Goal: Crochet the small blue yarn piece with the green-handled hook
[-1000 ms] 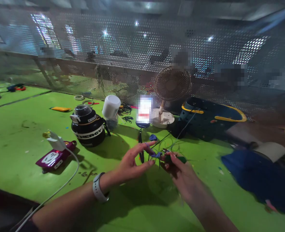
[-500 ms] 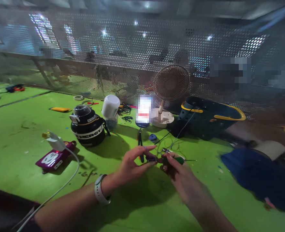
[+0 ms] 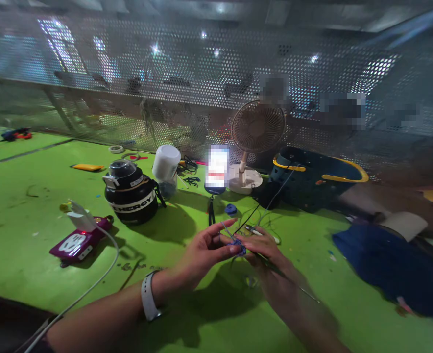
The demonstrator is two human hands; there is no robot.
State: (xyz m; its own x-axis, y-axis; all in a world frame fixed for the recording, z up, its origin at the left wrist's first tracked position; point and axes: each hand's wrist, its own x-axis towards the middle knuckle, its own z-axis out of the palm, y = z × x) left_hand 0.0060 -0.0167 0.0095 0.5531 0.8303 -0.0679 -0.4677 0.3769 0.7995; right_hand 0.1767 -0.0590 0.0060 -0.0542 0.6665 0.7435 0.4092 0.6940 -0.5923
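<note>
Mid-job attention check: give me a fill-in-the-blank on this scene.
The white wristband circles the ______ wrist.
The black jug has ______ in large letters.
The left hand and right hand meet at a small blue piece over a ______ tabletop.
The dark tub has ______ handles.

Missing words: left; ENERGY; green; yellow.

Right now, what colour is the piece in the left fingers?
The piece is purplish blue, head view.

Right hand [image 3: 278, 284] has moved in, its fingertips now right up at the blue piece [image 3: 242, 249], which was mostly hidden half a second back. Green tool [image 3: 274, 267] swung round too: shaft's now pointing near right, not straight right.
</note>
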